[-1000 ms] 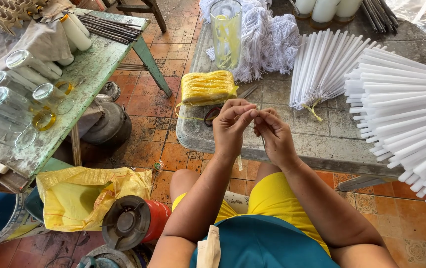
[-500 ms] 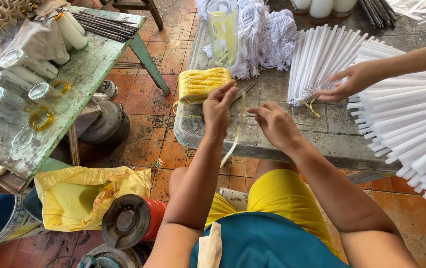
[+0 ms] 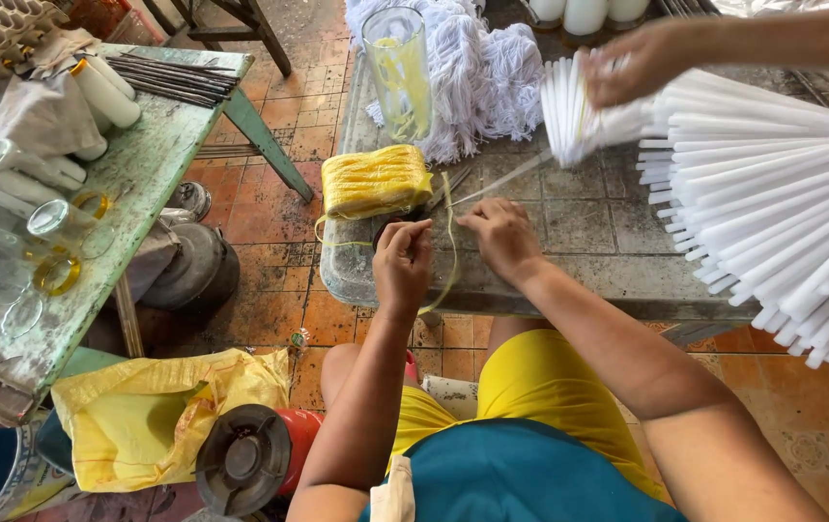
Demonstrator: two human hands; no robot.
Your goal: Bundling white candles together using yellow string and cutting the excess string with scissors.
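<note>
Head view: a seated person's two bare hands are seen from above at the near edge of a stone bench (image 3: 608, 261), which serves as the landmark for every place below.
Left hand: the left hand (image 3: 403, 263) is held just over the bench's near edge, fingers pinched shut on a yellow string (image 3: 450, 253).
Right hand: the right hand (image 3: 499, 237) is laid on the bench just beside the left, fingers curled down; whether the string is gripped under them cannot be told.
String: it is run between the two hands, and a loop of it is hung off the bench's near edge.
String bundle: a yellow string bundle (image 3: 377, 180) is set on the bench's left part, just behind the left hand.
Thin stick: a pale thin stick (image 3: 501, 181) is laid slantwise on the bench behind the right hand.
Glass jar: a tall glass jar (image 3: 399, 70) is stood upright at the bench's far left.
White yarn: a white yarn heap (image 3: 492, 72) is piled behind the jar.
White candles: fanned white candles (image 3: 772, 203) are spread over the bench's right side.
Co-worker: another person's hand (image 3: 632, 63) is closed on a bunch of candles at the far right.
Step in hand: judged to be a length of string being drawn taut or tied.
Next move: a firm pinch by both hands and steady tension would be called for.
</note>
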